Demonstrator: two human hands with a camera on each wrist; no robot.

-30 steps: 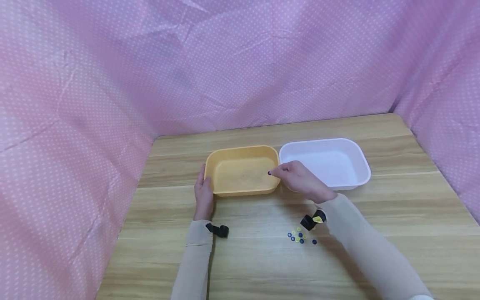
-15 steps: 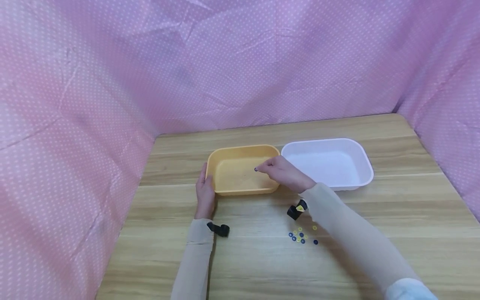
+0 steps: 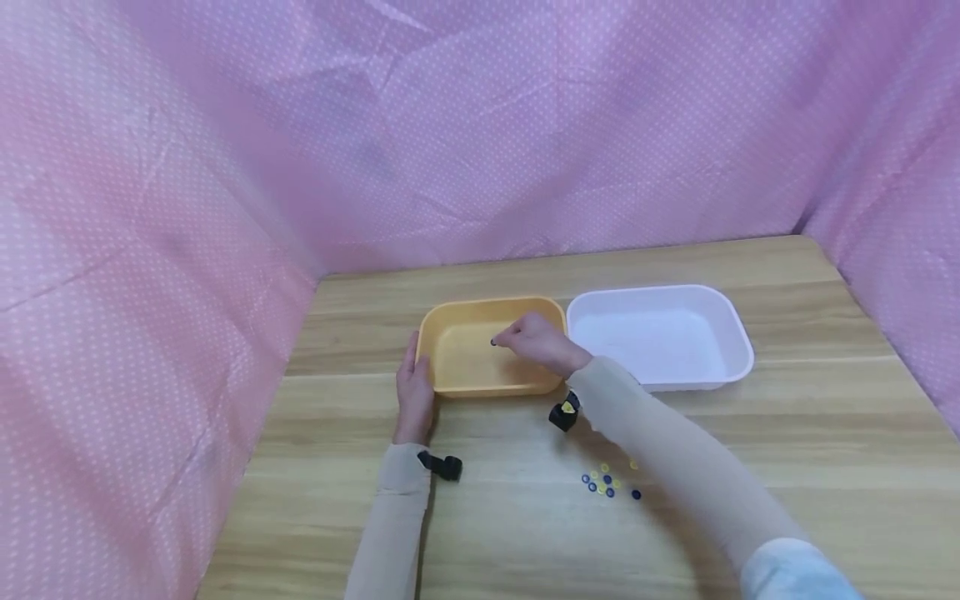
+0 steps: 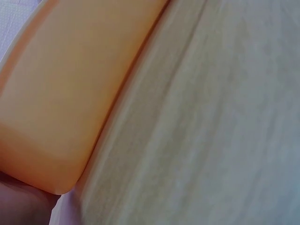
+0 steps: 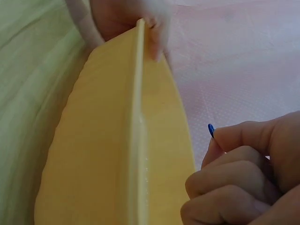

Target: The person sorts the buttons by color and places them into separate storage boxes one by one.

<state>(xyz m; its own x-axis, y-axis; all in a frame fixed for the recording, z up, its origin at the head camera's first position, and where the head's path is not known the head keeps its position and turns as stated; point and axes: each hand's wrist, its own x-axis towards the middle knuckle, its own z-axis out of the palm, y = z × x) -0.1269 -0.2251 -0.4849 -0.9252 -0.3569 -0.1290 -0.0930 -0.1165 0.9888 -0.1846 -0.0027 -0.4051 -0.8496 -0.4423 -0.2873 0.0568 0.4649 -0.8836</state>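
My right hand (image 3: 536, 340) is over the yellow tray (image 3: 487, 390) and pinches a small blue ring (image 5: 211, 130) between thumb and forefinger. In the right wrist view its other fingers are curled under. At the tray's left end, my left hand (image 3: 415, 396) grips the wall, the thumb over the rim and the fingers outside. The left wrist view has the tray's outer side and only a bit of that hand. Several small blue and yellow rings (image 3: 607, 479) lie loosely grouped on the wooden table, nearer me.
A white tray (image 3: 738, 377) stands just right of the yellow one. Pink dotted cloth (image 3: 480, 167) hangs behind the table (image 3: 517, 533) and along both sides. A small black device is strapped to each wrist.
My right hand has moved left with the blue ring, from the yellow tray's right rim to above its middle. The left hand keeps its hold on the tray.
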